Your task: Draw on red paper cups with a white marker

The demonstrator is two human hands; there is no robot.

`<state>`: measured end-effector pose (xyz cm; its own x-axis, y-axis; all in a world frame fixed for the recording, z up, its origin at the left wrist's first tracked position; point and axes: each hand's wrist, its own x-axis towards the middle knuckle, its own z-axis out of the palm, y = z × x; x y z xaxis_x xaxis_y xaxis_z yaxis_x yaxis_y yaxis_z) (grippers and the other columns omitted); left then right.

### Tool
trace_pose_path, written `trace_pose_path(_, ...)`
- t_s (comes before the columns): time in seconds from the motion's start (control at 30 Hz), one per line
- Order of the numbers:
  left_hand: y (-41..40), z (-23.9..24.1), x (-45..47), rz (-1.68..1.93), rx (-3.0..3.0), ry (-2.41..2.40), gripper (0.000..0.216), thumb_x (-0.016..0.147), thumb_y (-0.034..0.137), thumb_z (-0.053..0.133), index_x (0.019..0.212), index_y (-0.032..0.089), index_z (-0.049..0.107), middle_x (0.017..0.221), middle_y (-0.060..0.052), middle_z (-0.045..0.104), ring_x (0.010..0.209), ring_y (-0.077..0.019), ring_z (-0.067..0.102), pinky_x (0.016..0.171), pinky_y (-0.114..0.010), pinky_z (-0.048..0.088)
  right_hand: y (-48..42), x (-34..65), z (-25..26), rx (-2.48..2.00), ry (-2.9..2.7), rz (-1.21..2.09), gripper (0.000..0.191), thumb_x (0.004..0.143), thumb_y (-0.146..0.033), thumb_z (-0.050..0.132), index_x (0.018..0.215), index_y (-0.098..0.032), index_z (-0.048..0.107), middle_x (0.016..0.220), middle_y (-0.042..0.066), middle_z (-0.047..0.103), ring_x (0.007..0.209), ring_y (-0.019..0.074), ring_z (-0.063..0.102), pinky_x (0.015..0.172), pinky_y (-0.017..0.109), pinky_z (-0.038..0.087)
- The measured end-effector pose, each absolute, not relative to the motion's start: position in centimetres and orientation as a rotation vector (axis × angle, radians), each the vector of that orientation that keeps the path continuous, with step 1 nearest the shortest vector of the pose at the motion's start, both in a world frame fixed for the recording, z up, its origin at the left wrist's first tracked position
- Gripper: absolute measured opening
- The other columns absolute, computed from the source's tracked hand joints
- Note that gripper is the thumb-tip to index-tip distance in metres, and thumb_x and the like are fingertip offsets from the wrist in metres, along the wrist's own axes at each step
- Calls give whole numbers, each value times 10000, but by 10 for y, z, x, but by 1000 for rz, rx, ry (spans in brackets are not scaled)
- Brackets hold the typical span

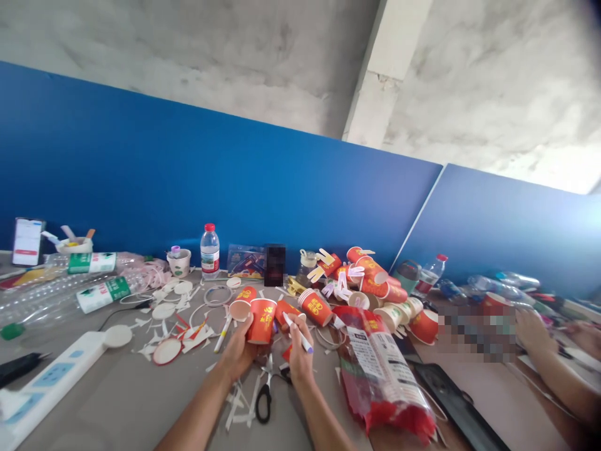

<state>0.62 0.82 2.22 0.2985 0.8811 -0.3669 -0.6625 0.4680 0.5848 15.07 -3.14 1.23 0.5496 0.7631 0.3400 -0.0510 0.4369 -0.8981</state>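
My left hand point(240, 351) is closed round a red paper cup point(261, 321) with yellow lettering, its wide rim turned up. In my right hand point(300, 356) is a white marker pen point(299, 334) with a purple end, its other end angled towards the cup. A second red cup point(243, 303) lies tilted behind the held one. Close behind my right hand are another red cup point(287, 313) on its side and a short stack of cups point(315, 307). Black-handled scissors point(263, 401) lie between my forearms among paper scraps.
A red plastic bag of cups point(375, 369) lies right, before a heap of red cups point(373, 270). Left are a power strip point(56, 376), plastic bottles point(101, 294) and paper scraps point(164, 326). A water bottle point(210, 252) stands behind. Another person's hand point(535, 332) is far right.
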Motion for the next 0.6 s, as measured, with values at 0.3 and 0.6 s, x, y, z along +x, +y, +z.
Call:
trace_pose_path(0.3,8,26,2,1070,279,620,403,1205,354,554,1490,109,696,980,-163,905,844,-302,892,840,-417,731,-20,138,55,-950,-1038,616,281,858,-546,815,852,-270,760,801,11,754,776,245,659,812,413,584)
trace_pose_path(0.6,19,8,-1,1110,230,633,386,1168,346,629,1499,164,706,942,-124,907,742,-283,873,751,-373,708,5,130,20,-735,-849,925,511,724,-699,965,720,-261,701,562,-45,610,533,170,529,572,312,511)
